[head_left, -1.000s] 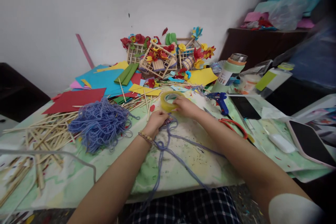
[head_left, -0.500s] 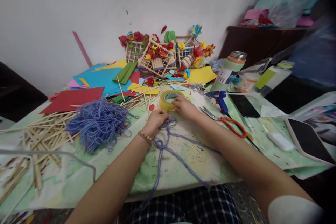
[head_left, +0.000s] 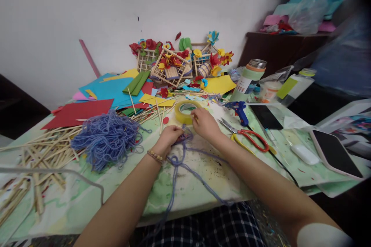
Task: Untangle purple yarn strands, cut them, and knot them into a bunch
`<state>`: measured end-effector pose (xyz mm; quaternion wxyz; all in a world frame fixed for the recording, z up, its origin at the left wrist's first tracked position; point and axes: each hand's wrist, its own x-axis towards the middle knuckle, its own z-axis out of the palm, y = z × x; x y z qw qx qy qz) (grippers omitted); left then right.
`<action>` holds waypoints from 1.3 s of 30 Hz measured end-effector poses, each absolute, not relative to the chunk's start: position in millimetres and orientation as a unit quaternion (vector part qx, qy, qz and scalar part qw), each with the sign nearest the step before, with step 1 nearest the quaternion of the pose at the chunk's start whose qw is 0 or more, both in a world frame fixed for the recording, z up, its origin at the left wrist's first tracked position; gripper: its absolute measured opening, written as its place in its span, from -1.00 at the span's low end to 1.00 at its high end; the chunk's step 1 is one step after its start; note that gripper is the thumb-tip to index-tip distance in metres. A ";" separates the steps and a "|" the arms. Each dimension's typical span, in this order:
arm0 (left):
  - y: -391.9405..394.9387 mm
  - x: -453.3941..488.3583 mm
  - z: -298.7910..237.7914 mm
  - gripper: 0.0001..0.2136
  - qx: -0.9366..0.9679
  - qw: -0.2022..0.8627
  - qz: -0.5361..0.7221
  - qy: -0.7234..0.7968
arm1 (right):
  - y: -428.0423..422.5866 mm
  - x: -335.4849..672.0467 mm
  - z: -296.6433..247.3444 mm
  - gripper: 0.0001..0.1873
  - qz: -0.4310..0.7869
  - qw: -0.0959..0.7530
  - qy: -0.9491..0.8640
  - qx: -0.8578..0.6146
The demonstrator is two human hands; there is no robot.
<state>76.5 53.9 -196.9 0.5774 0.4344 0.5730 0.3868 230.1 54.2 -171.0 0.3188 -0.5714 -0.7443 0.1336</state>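
Observation:
My left hand (head_left: 169,137), with a beaded bracelet at the wrist, is closed on a small bunch of purple yarn (head_left: 185,139) on the table. From that bunch, strands run toward the front edge through a loose knot (head_left: 176,161), and one runs right under my right forearm. My right hand (head_left: 205,122) has its fingers curled together just beside the roll of clear yellowish tape (head_left: 183,117), which lies flat. What its fingertips hold, if anything, is too small to make out. Red-handled scissors (head_left: 252,139) lie partly open right of my right hand.
Left stand a tangled heap of purple yarn (head_left: 107,139) and many wooden sticks (head_left: 43,154). Coloured paper (head_left: 116,88) and stick frames with paper flowers (head_left: 171,67) are at the back. Right lie a blue glue gun (head_left: 238,112), phones (head_left: 265,116) and a bottle (head_left: 247,81).
My right hand has drawn slightly away from my left hand, its fingers curling more beside the tape. The left hand keeps its hold on the yarn. The view has shifted a little.

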 end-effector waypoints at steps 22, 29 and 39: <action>56.7 67.9 -179.2 -0.90 0.345 0.694 0.364 0.517 | 45.6 243.2 -171.8 -0.82 0.637 0.379 -0.438 -0.508; 55.0 66.5 -180.0 -0.97 0.354 0.704 0.369 0.492 | 36.4 232.6 -177.2 -0.75 0.587 0.302 -0.528 -0.534; 52.3 65.4 -176.0 -0.93 0.381 0.701 0.352 0.490 | 36.7 227.4 -182.6 -0.69 0.551 0.268 -0.578 -0.539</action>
